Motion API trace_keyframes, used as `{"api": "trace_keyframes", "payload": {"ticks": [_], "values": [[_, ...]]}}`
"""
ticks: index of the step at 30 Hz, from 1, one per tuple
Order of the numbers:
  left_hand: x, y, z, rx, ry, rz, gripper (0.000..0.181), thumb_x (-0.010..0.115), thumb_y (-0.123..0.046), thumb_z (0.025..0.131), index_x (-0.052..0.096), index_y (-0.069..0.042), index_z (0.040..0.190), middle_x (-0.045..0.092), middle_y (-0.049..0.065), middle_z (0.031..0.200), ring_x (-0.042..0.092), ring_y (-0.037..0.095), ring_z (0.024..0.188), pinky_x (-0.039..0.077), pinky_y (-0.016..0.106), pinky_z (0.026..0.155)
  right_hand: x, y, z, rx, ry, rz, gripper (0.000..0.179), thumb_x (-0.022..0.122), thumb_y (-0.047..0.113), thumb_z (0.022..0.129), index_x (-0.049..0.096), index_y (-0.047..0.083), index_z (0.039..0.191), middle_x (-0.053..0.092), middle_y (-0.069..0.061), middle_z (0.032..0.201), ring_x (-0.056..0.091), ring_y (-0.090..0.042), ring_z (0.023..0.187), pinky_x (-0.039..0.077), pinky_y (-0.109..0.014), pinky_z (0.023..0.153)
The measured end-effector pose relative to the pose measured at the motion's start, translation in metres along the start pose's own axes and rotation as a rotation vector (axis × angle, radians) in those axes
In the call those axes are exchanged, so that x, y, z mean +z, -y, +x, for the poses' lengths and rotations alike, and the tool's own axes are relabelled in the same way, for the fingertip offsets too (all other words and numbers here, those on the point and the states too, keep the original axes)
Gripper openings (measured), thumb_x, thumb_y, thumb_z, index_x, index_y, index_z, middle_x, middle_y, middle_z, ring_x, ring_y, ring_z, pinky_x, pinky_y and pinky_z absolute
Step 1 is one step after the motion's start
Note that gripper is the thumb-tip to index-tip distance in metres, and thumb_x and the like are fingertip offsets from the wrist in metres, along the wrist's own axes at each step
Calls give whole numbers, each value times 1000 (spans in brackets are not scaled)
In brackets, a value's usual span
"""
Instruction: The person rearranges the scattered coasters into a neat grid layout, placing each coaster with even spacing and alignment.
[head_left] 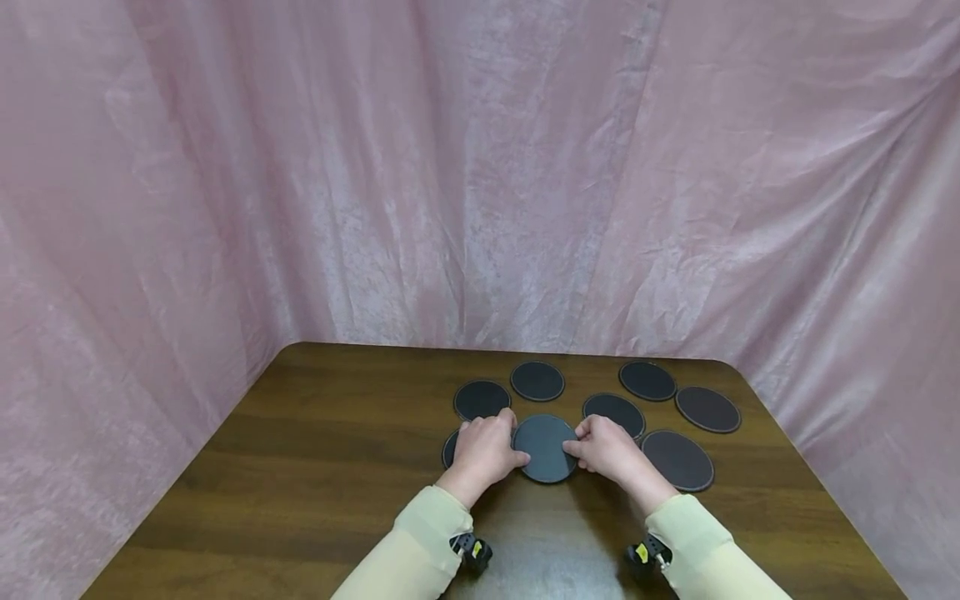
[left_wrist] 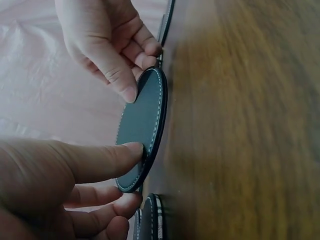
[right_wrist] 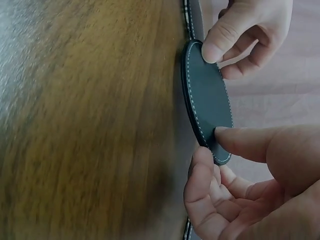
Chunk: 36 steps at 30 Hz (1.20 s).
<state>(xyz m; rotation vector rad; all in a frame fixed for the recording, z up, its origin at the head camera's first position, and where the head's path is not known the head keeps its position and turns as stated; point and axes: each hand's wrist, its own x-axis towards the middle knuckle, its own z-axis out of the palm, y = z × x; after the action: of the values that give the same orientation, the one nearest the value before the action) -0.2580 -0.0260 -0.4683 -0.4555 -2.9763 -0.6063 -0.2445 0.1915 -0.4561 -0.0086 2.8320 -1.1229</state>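
A round dark coaster [head_left: 544, 450] with pale edge stitching is held between both hands above the wooden table. My left hand [head_left: 486, 450] pinches its left edge, thumb on the upper face and fingers below. On the opposite edge my right hand [head_left: 606, 450] pinches it the same way. In the left wrist view the coaster [left_wrist: 144, 117] shows a smooth blue-grey face. From the right wrist the same coaster [right_wrist: 207, 100] appears with both thumbs on its face. Partly behind my left hand lies another coaster [head_left: 449, 450].
Several more dark coasters lie spread on the table [head_left: 315, 467]: one coaster [head_left: 537, 381] at the back, one [head_left: 482, 400] beyond my left hand, and others [head_left: 677, 460] on the right. A pink curtain [head_left: 450, 167] hangs behind the table and along its sides.
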Motion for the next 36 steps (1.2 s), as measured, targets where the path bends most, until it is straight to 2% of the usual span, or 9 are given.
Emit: {"api": "trace_keyframes", "payload": {"ticks": [9, 11, 13, 14, 16, 18, 20, 25, 36], "values": [[2, 2, 0, 13, -8, 51, 46, 100, -38, 84, 75, -10, 112, 74, 5, 92, 69, 29, 91, 50, 47, 87, 13, -35, 31, -95, 33, -79, 29, 83, 29, 101, 69, 4, 101, 69, -3, 72, 67, -17, 66, 53, -40, 73], [1, 2, 0, 11, 7, 66, 45, 99, -39, 84, 76, -10, 110, 73, 5, 93, 69, 29, 92, 51, 48, 88, 9, -23, 23, -54, 45, -88, 25, 82, 26, 102, 70, 4, 103, 70, -3, 74, 68, -18, 69, 55, -43, 79], [0, 3, 0, 8, 27, 72, 45, 99, -41, 85, 77, -10, 111, 73, 5, 96, 69, 29, 94, 51, 48, 89, 18, -42, 39, -39, 56, -95, 25, 84, 28, 101, 71, 7, 103, 69, -2, 74, 68, -17, 69, 54, -42, 78], [-1, 3, 0, 6, 37, 73, 45, 98, -41, 85, 78, -11, 111, 73, 5, 98, 69, 29, 96, 51, 48, 90, 19, -44, 40, -57, 59, -104, 25, 83, 27, 101, 71, 6, 105, 70, -3, 76, 68, -18, 71, 55, -42, 80], [-2, 5, 0, 1, 55, 72, 46, 98, -42, 86, 79, -11, 114, 74, 5, 101, 70, 29, 98, 52, 49, 92, 23, -51, 48, -20, 82, -119, 25, 84, 29, 100, 72, 9, 108, 70, -1, 78, 69, -17, 72, 54, -41, 81], [-3, 7, -1, -4, 68, 70, 46, 97, -43, 86, 79, -13, 116, 75, 4, 103, 70, 29, 99, 51, 49, 92, 28, -66, 59, -46, 91, -133, 27, 85, 32, 100, 72, 11, 110, 70, -1, 79, 69, -18, 73, 53, -38, 78], [-4, 9, -1, -9, 76, 68, 46, 97, -43, 86, 79, -14, 117, 76, 3, 103, 71, 28, 99, 51, 49, 92, 27, -61, 56, -59, 99, -151, 29, 83, 33, 102, 72, 9, 112, 70, -2, 79, 69, -20, 74, 53, -38, 77], [-5, 10, -1, -5, 77, 74, 45, 96, -43, 87, 79, -15, 116, 77, 2, 102, 71, 27, 97, 49, 48, 91, 39, -80, 76, -14, 103, -162, 26, 86, 36, 98, 72, 14, 102, 70, 0, 70, 69, -17, 66, 51, -35, 69], [-4, 6, -3, 2, 74, 105, 40, 96, -43, 88, 81, -19, 115, 78, 2, 109, 70, 26, 101, 47, 48, 92, 31, -69, 62, -107, 121, -216, 30, 88, 29, 96, 73, 6, 107, 70, 2, 74, 69, -14, 65, 53, -35, 69]]}}
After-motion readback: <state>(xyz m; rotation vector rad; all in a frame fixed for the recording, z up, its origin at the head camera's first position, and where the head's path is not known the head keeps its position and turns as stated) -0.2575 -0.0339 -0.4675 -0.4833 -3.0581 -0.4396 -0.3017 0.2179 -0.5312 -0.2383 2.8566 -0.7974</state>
